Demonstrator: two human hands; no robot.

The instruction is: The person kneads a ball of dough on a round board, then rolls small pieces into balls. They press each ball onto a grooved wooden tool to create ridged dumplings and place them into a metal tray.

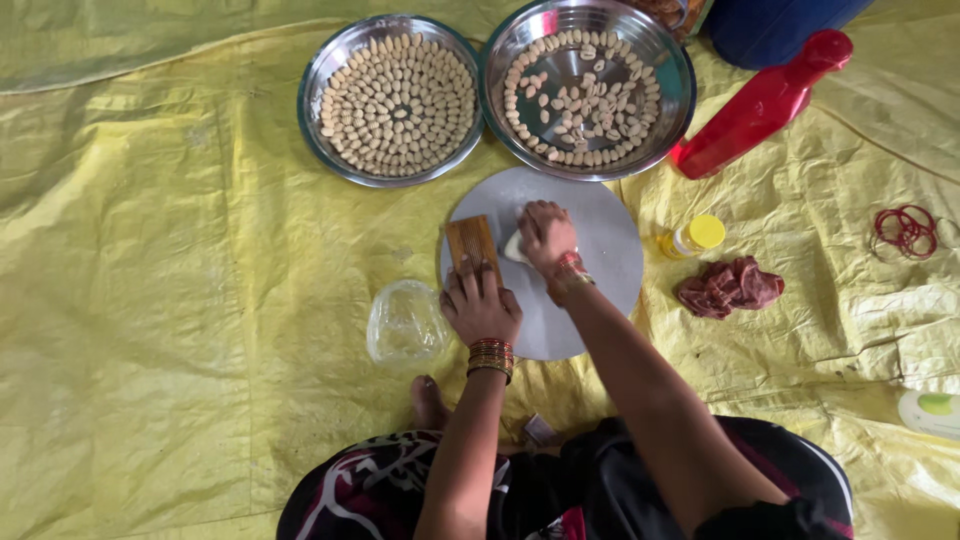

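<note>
My left hand presses on the near end of a small ridged wooden board lying on a round grey slab. My right hand rests on the slab just right of the board, its fingers curled over a pale lump of dough that is mostly hidden. Two steel plates stand beyond the slab: the left plate is packed with small shaped dough pieces, the right plate holds several rings of them with loose ones in the middle.
A yellow tarp covers the floor. A clear plastic bag lies left of the slab. To the right are a red bottle, a small yellow-capped bottle, a dark red cloth and red bangles.
</note>
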